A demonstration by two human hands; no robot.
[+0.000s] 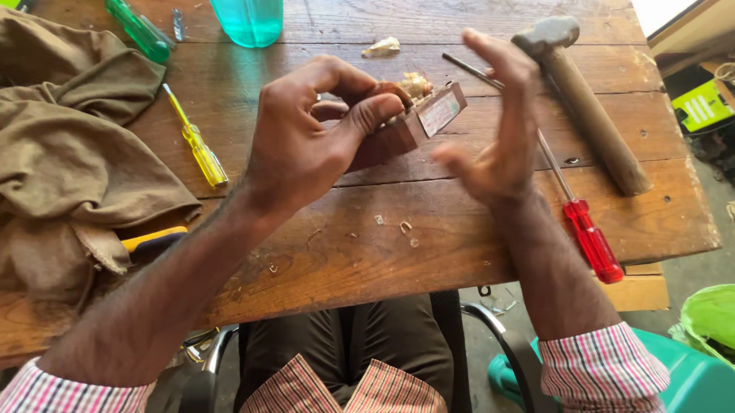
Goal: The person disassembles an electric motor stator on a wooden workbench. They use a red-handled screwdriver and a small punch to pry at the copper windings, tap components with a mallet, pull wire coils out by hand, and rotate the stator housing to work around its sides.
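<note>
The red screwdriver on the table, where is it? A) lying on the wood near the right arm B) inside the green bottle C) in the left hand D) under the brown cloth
A: the red screwdriver lies flat on the wooden table just beside the right forearm, untouched; the left hand grips a small brown block, and the right hand is open and holds nothing.

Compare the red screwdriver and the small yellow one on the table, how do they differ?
The red screwdriver lies near the right hand, its long shaft partly hidden behind it; the yellow screwdriver lies in full view beside the left hand. The red one looks longer, with a thicker handle. Both have translucent handles and rest flat on the wooden table.
</note>
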